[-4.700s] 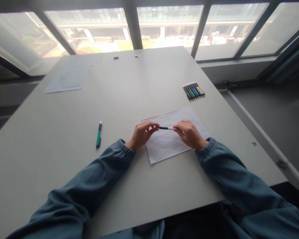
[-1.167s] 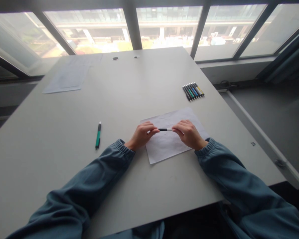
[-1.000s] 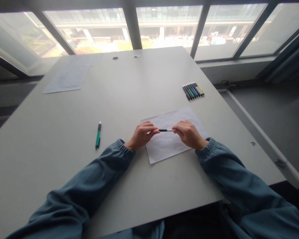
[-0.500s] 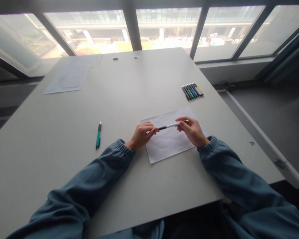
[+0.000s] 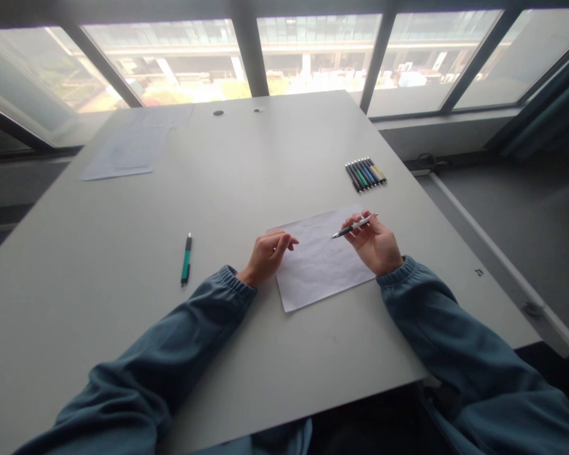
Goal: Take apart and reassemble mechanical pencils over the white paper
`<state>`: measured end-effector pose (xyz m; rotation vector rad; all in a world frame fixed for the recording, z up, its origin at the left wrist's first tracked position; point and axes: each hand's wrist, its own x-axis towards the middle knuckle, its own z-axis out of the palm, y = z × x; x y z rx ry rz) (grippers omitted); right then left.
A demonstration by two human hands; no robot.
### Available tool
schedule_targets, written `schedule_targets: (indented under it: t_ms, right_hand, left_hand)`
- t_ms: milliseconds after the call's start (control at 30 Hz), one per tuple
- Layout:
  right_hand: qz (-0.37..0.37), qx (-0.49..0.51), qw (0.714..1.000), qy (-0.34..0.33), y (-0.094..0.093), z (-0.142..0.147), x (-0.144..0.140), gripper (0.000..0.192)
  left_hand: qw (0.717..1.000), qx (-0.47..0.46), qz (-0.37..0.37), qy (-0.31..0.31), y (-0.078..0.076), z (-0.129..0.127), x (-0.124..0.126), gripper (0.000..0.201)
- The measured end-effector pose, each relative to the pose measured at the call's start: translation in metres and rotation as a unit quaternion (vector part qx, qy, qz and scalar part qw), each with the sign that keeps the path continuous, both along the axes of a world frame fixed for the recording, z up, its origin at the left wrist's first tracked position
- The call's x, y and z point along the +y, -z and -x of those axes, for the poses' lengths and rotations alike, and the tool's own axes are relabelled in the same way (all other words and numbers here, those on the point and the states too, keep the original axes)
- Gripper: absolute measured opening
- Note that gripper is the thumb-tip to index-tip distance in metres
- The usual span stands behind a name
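Note:
A pen with a white barrel, dark grip and silvery tip lies across the fingers of my right hand. That hand is closed on it, palm partly turned up, and the tip points left above a white sheet of paper. My left hand rests at the sheet's left edge, fingers curled together, with nothing visible in them. Some of its fingers are hidden behind the others. To the left, apart from both hands, a green and black pen lies on the white table.
A row of several pens, with black, green, blue and yellow parts, lies beyond the paper at the right. More paper sheets are at the far left. The table's right edge runs beside my right arm; windows stand behind.
My left hand has let go of the pen's dark end. My right hand has drawn the pen away to the right and turned palm up, so the tip now shows.

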<state>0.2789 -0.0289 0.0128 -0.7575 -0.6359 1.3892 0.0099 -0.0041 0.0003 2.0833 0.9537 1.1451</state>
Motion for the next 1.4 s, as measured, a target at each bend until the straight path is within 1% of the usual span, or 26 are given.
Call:
schedule_targets:
  t_ms: [67,167,300,367,433,533,667,833,900,967,1100,1167,1267,1333,1400]
  right_hand:
    - [-0.010,-0.017,1.000,0.010,0.001,-0.001,0.001,0.027]
    - [-0.041,-0.056,0.998,0.002,0.000,-0.001,0.001,0.030]
    - [-0.077,-0.109,0.991,-0.011,-0.004,-0.001,0.000,0.048]
    - [-0.079,-0.111,0.991,-0.012,-0.007,-0.002,-0.001,0.056]
    - [-0.073,-0.097,0.992,-0.015,-0.008,-0.003,-0.002,0.058]
    - [-0.050,-0.041,0.998,-0.022,-0.009,-0.004,-0.003,0.055]
    - [-0.020,0.042,0.999,-0.028,-0.012,-0.004,-0.003,0.045]
    - [-0.001,0.069,0.998,-0.012,-0.015,-0.004,-0.005,0.040]
    - [0.024,0.075,0.997,0.003,-0.015,-0.005,-0.005,0.026]
    - [0.053,0.088,0.995,0.008,-0.016,-0.006,-0.006,0.004]
    - [0.086,0.160,0.983,0.002,-0.017,-0.005,-0.004,0.023]
    - [0.096,0.190,0.977,0.009,-0.017,-0.003,-0.003,0.026]
    - [0.106,0.187,0.976,0.019,-0.018,-0.002,-0.003,0.027]
    - [0.108,0.174,0.979,0.010,-0.017,-0.003,-0.004,0.028]
    - [0.113,0.159,0.981,-0.008,-0.016,-0.005,-0.005,0.034]
  left_hand:
    - [1.000,0.001,-0.001,-0.004,0.000,0.000,0.000,0.050]
    - [1.000,0.001,-0.001,-0.001,0.000,0.000,0.000,0.050]
    - [1.000,0.000,-0.001,0.000,-0.001,-0.001,0.000,0.050]
    - [1.000,0.002,-0.001,0.000,0.000,-0.001,0.000,0.051]
    - [1.000,0.003,-0.001,0.001,0.000,0.000,0.000,0.051]
    - [1.000,0.005,0.000,0.003,0.000,0.000,0.001,0.051]
    - [1.000,0.004,-0.001,0.006,0.000,0.000,0.001,0.050]
    - [1.000,0.017,0.000,0.009,0.002,0.001,0.002,0.049]
    - [0.999,0.033,-0.002,0.007,0.002,0.001,0.003,0.048]
    - [0.998,0.068,-0.008,-0.002,0.003,0.001,0.003,0.045]
    - [0.985,0.163,-0.032,-0.045,0.002,0.001,0.002,0.024]
    - [0.980,0.188,-0.045,-0.054,0.001,0.001,0.001,0.023]
    - [0.974,0.214,-0.059,-0.048,0.001,0.001,0.000,0.024]
    - [0.971,0.229,-0.063,-0.041,0.001,0.001,0.000,0.022]
    - [0.967,0.243,-0.063,-0.037,0.001,0.001,0.000,0.022]
